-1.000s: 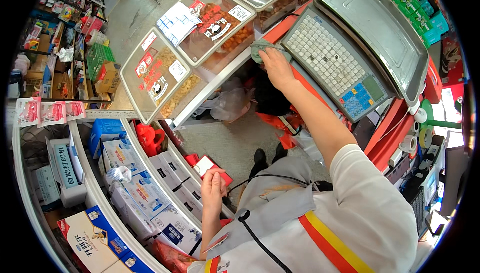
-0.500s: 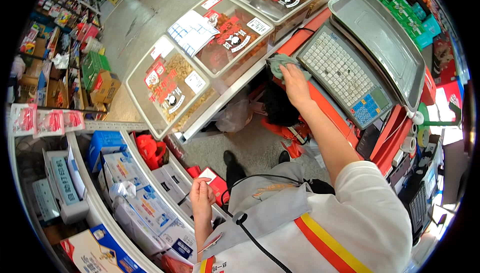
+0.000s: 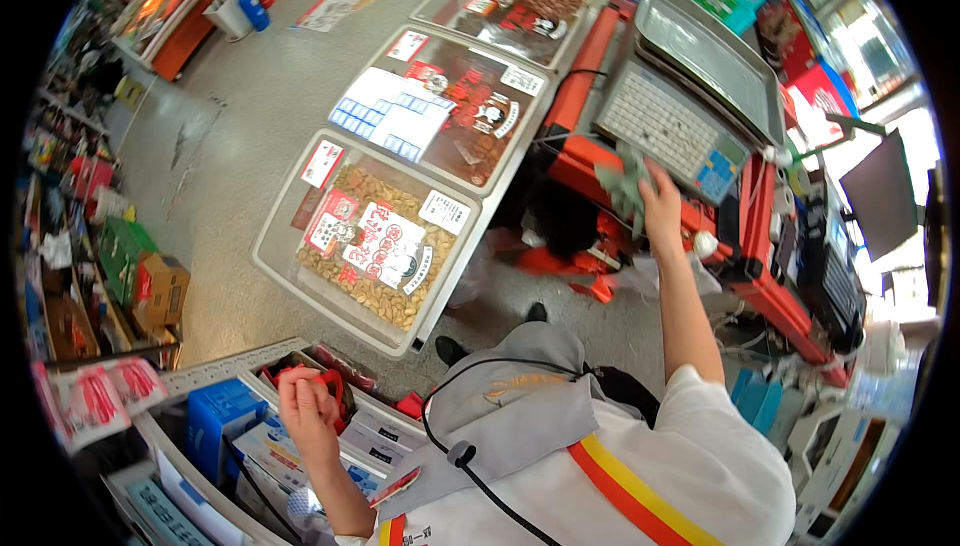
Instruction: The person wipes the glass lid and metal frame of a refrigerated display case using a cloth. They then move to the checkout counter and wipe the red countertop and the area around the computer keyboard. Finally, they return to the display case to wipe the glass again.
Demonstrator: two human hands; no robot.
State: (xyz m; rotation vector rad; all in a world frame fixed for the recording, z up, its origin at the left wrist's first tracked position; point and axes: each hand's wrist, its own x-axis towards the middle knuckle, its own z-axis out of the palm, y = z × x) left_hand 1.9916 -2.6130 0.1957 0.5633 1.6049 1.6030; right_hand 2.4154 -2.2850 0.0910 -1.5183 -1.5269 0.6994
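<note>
My right hand (image 3: pixel 661 208) grips a crumpled grey-green cloth (image 3: pixel 625 186), which hangs over the red counter edge (image 3: pixel 590 156). Just beyond it sits a weighing scale with a worn white keypad (image 3: pixel 665 121) and a wide metal tray (image 3: pixel 708 51). My left hand (image 3: pixel 308 406) is raised with its fingers curled in, and nothing shows in it. Below and behind that hand lies red plastic (image 3: pixel 345 401) in a shelf compartment.
Clear-lidded food bins (image 3: pixel 365 241) stand in a row ahead, one with a folded checked paper (image 3: pixel 390 114) on its lid. Boxes (image 3: pixel 222 424) fill the shelf at lower left. A dark monitor (image 3: pixel 880 191) stands at right. Dark material (image 3: pixel 560 216) hangs under the counter.
My right hand has drawn the cloth from the counter's far left corner toward me, along the red edge. My left hand has moved left and up. The view has shifted.
</note>
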